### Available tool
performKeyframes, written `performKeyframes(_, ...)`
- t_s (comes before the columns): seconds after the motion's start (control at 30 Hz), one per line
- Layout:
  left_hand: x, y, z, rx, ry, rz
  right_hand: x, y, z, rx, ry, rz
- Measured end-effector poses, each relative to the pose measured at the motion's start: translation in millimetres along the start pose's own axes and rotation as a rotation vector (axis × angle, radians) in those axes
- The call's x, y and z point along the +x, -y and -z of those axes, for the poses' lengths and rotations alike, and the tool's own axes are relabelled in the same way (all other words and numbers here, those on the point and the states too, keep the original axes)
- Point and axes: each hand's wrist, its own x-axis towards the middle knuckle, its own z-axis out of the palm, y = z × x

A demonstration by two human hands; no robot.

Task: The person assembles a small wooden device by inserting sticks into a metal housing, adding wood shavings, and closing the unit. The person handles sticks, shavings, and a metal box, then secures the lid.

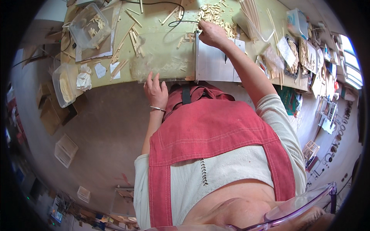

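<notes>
My right hand (212, 34) is closed at the far end of an upright metal strip (197, 61); what its fingers grip, if anything, is hidden. Beside that strip lies a flat silver metal plate (216, 63), partly under my right forearm. A pile of small wooden pieces (211, 13) spreads just beyond the hand. My left hand (156, 90) holds nothing, its fingers apart at the table's near edge, by a clear sheet (163, 57). A few small wood bits (189, 37) lie left of the strip. A black cable (181, 22) reaches toward my right hand.
Thin wooden strips (135, 40) lie scattered on the green table (154, 29). A clear plastic box (89, 27) with wood pieces stands at the far left, another tub (63, 85) at the left edge. Long sticks (250, 17) and trays of pieces (291, 56) occupy the right.
</notes>
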Motion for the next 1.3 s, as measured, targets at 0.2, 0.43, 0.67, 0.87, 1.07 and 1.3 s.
performKeyframes(0.2, 1.4, 3.1, 4.3, 0.013, 0.028, -0.042, -5.5, 11.8, 6.4, -0.015, 0.053, -0.088)
performKeyframes(0.43, 3.9, 9.0, 7.1, 0.001, 0.082, -0.083, -17.3, 25.1, 8.0, 0.006, 0.008, -0.130)
performKeyframes(0.67, 10.2, 9.8, 4.3, 0.032, 0.100, -0.093, -19.1, 0.0, -11.9, 0.070, -0.178, -0.050)
performKeyframes(0.87, 16.2, -2.7, -3.1, 0.054, 0.092, -0.093, -16.9, -3.9, 0.4, 0.143, 0.041, -0.208)
performKeyframes(1.07, 8.6, -25.7, -12.7, 0.032, 0.099, -0.050, -22.0, -15.4, -2.5, 0.154, -0.060, -0.086)
performKeyframes(1.3, -2.1, -34.4, -19.4, 0.011, 0.046, -0.067, -27.4, -34.4, 12.6, 0.197, -0.015, -0.090)
